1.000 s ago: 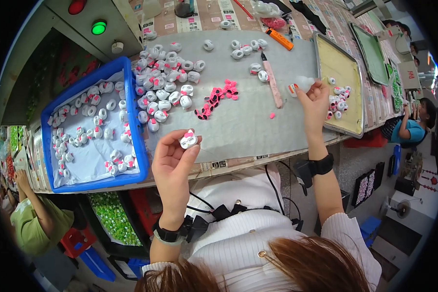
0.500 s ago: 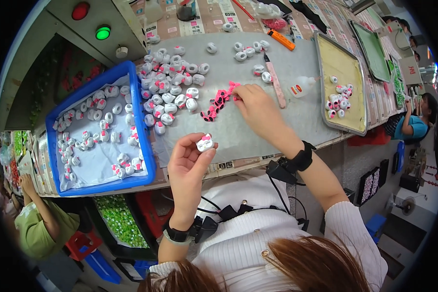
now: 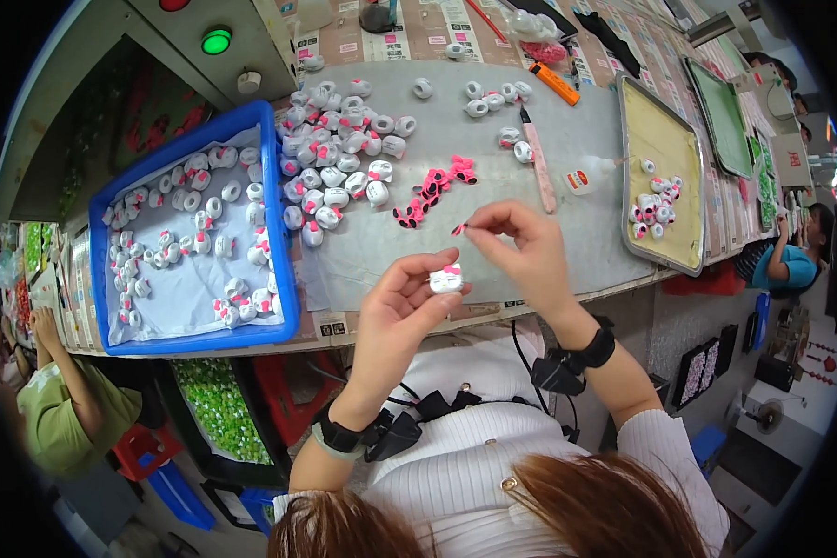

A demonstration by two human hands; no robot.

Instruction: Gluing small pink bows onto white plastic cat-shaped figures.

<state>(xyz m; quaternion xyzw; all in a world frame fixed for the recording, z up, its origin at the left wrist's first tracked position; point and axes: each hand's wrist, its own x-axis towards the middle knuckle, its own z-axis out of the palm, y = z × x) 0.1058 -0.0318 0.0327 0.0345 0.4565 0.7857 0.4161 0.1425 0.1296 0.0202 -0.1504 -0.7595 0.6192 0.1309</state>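
Between the thumb and fingers of my left hand [image 3: 407, 299] is a small white figurine head [image 3: 446, 279] with a pink bow, held near the table's front edge. My right hand [image 3: 521, 246] pinches a tiny pink-and-black piece [image 3: 459, 229] just above and to the right of the head, apart from it. Beyond both hands, a loose row of pink-and-black pieces [image 3: 431, 189] lies on the grey work mat [image 3: 521, 205]. A heap of similar white heads [image 3: 344, 139] covers the mat's left side.
At left stands a blue tray [image 3: 284, 270] lined with paper, holding more heads. To the right lie a pink pen-like tool [image 3: 541, 172], a clear squeeze bottle [image 3: 588, 173] and a yellow-lined metal tray [image 3: 665, 244] with finished-looking heads. An orange cutter [image 3: 555, 84] lies farther back. Co-workers sit at both sides.
My right hand has drawn back from the row of pieces toward my left hand, carrying one piece. The left hand with the head has shifted right. The whole view has moved slightly.
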